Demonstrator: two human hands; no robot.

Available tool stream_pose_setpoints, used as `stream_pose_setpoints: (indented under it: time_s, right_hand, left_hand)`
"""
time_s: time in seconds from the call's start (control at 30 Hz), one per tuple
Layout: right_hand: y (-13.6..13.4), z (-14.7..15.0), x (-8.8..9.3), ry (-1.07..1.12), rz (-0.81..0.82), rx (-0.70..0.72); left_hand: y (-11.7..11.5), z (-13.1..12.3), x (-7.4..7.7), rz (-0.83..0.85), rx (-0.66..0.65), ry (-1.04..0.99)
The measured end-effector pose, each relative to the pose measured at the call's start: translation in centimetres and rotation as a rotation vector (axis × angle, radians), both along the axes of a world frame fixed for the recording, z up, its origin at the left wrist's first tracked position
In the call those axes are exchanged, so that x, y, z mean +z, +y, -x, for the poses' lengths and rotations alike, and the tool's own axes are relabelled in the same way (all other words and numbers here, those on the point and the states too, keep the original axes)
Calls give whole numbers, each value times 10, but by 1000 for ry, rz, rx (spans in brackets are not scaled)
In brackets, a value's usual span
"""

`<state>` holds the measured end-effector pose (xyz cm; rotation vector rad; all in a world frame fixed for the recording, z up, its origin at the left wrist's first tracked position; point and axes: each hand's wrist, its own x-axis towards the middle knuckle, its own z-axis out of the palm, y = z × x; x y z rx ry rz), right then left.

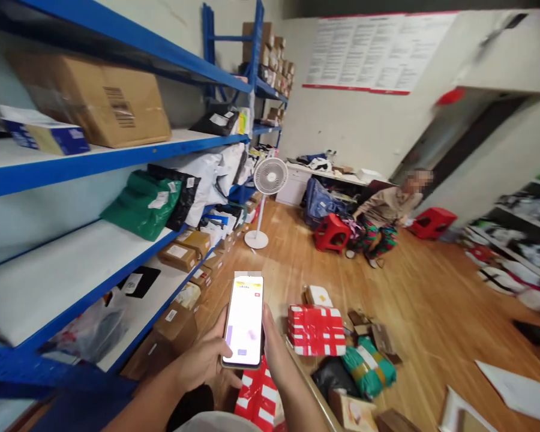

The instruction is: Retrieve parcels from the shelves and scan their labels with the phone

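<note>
A smartphone with a bright lit screen is held upright in front of me, low in the middle of the view. My left hand wraps its lower left edge, thumb along the side. My right hand presses against the phone's right edge, with only its side and wrist showing. Below the phone lies a red-and-white taped parcel. Another red-and-white parcel sits just to the right, beside a green wrapped parcel and a black bag.
Blue shelving full of cardboard boxes and mailer bags runs along the left. A white standing fan is on the wooden floor. A person sits near red stools. More shelves line the right side.
</note>
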<state>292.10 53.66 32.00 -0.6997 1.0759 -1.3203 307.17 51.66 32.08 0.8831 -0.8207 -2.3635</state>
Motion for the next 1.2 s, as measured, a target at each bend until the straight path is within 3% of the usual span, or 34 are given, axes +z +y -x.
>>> stream_pose_setpoints:
  time_s: [0.27,0.43,0.6,0.83,1.2]
  right_hand:
    - [-56,-31,-5,-26,93,-207]
    - [-105,-61,-11,1,137,-295]
    - [-135,-86,-5,77,85,-392]
    - [-155,-113,-13,191,66,-502]
    - [-161,-120,-3,157,23,-530]
  left_hand:
    - [-99,-22,3,80,-279,-20]
    - [-161,-49,3,121,-366,-4]
    - [-208,-67,-7,123,-460,36]
    - [-239,-80,-15,67,-576,135]
    - [-252,-83,-20,102,-646,137]
